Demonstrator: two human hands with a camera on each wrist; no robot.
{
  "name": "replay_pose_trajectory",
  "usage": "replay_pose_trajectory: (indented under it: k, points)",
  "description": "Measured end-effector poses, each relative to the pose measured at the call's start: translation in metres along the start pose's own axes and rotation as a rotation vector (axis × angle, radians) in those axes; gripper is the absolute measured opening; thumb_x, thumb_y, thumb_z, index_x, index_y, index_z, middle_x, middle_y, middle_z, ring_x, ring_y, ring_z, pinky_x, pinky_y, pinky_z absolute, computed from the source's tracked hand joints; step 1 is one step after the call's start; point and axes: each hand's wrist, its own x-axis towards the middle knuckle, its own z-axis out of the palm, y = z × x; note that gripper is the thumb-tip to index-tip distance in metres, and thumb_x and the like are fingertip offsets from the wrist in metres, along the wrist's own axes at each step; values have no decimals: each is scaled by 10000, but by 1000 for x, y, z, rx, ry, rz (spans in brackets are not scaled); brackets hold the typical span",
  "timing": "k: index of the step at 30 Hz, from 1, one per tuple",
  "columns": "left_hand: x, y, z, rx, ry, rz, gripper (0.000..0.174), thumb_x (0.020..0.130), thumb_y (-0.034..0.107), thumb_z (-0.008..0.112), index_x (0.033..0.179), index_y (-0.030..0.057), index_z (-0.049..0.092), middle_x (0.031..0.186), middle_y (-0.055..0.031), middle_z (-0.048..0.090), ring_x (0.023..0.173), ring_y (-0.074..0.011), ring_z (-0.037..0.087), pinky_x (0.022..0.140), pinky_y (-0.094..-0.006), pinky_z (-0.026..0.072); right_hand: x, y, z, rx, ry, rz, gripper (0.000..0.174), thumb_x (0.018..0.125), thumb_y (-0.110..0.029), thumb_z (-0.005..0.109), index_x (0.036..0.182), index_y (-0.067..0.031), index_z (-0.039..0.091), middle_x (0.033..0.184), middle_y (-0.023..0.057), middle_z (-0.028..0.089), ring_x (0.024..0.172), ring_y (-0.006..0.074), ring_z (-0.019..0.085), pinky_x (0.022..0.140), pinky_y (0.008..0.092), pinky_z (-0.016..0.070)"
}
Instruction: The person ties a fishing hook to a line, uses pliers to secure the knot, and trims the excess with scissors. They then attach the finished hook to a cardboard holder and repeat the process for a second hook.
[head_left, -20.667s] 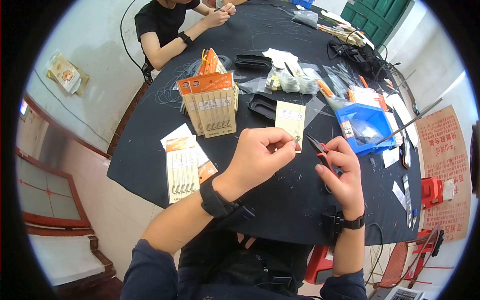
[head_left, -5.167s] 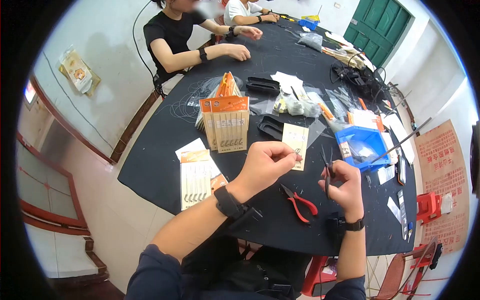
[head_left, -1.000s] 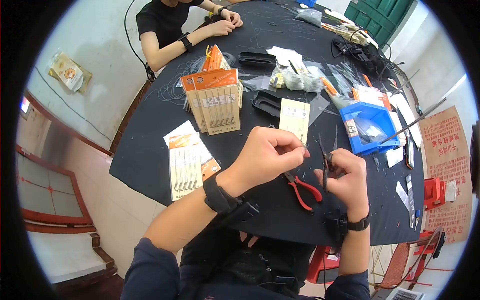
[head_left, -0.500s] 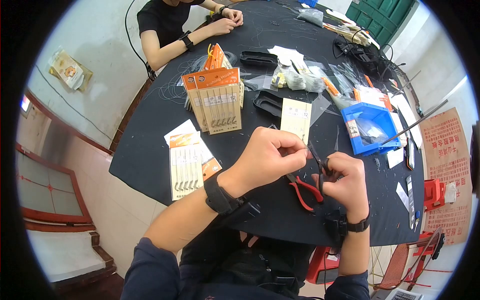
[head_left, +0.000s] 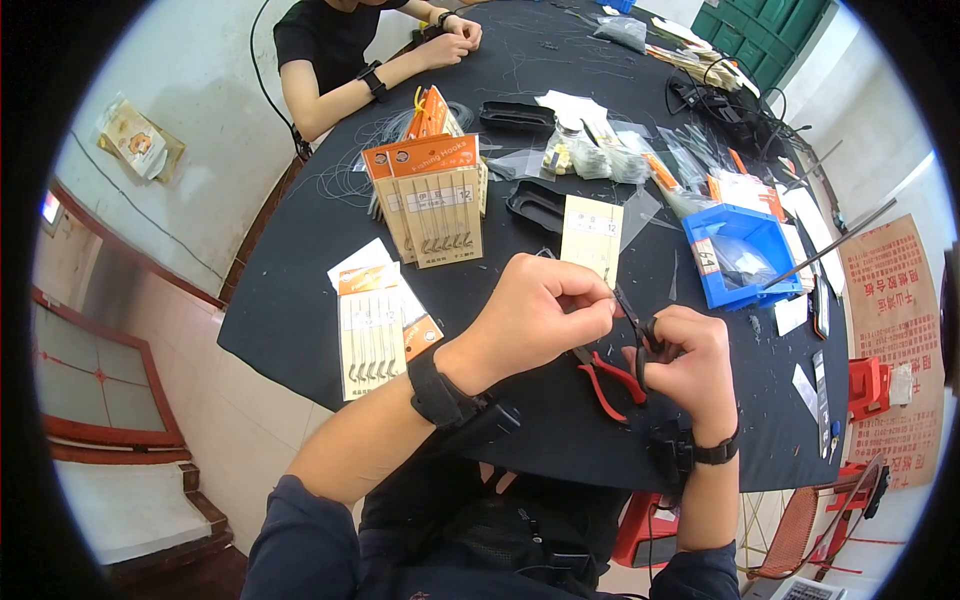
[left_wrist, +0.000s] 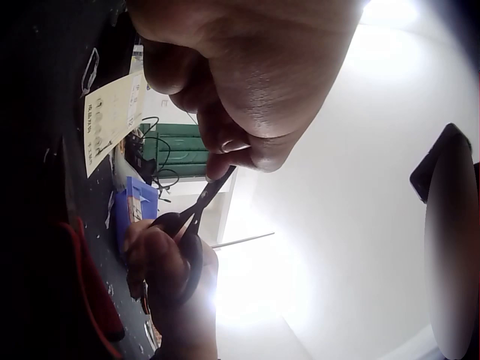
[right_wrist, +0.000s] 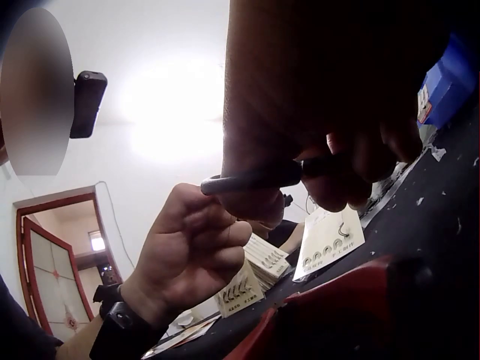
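Thumb and forefinger of my left hand (head_left: pixel 540 312) (left_wrist: pixel 255 82) (right_wrist: pixel 187 259) pinch something thin, too small to make out. Black scissors (head_left: pixel 630 312) (left_wrist: pixel 196 210) are held in my right hand (head_left: pixel 692 362) (left_wrist: pixel 180 292), fingers through the handles. The blade tips meet the left fingertips, and the blades look nearly closed. Just behind the left fingertips lies a cream card (head_left: pixel 591 238) (left_wrist: pixel 112 120) (right_wrist: pixel 330 244) with a 12 label and small hooks near its lower edge. Red-handled pliers (head_left: pixel 632 380) rest on the black cloth below the scissors, partly hidden by the left hand.
Hook packets (head_left: pixel 445 215) stand upright at the left, with more packets (head_left: pixel 370 335) lying nearer me. Behind the card are black trays (head_left: pixel 537 207) and plastic bags (head_left: pixel 600 165). A blue bin (head_left: pixel 765 290) stands right. Another person (head_left: pixel 325 75) sits across at the left.
Compared with the oldest frame, the pliers lie on the cloth and my right hand grips scissors instead. Over the last second the scissors have moved left to my left fingertips and their blades have come together.
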Motion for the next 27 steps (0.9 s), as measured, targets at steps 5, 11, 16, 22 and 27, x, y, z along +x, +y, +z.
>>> replay_pose_trajectory:
  k: [5, 11, 16, 22, 27]
  points:
    - [0, -1, 1, -10, 8, 3, 124, 822, 67, 654, 851, -18, 740, 667, -1, 637, 580, -10, 519, 497, -185, 382, 0, 0, 0, -10, -5, 9, 233, 604, -44, 781, 635, 28, 562, 624, 52, 546, 488, 104, 508, 457, 236, 392]
    - [0, 0, 0, -6, 2, -3, 124, 820, 69, 657, 849, -20, 738, 668, -1, 638, 587, -11, 512, 504, -189, 383, 0, -2, 1, 15, 9, 9, 262, 601, -34, 797, 633, 31, 545, 613, 48, 520, 485, 99, 476, 458, 239, 358]
    - [0, 0, 0, 3, -4, 4, 123, 820, 70, 659, 848, -23, 735, 664, 1, 634, 592, -11, 507, 509, -193, 381, -1, -1, 2, 21, 12, 11, 280, 601, -30, 806, 632, 33, 535, 610, 45, 508, 484, 95, 462, 457, 240, 338]
    - [0, 0, 0, -2, -3, -14, 123, 821, 68, 656, 846, -22, 737, 651, 7, 623, 582, -8, 503, 501, -191, 374, 0, -3, 0, 2, 0, 18, 234, 622, -36, 786, 638, 23, 560, 626, 48, 537, 495, 97, 506, 460, 235, 400]
    - [0, 4, 0, 11, 20, -29, 130, 824, 64, 647, 852, -20, 742, 644, 10, 620, 571, -5, 501, 495, -188, 369, 0, 4, -3, 46, 105, 26, 271, 646, -25, 804, 693, 9, 539, 664, 32, 508, 531, 92, 487, 491, 227, 404]
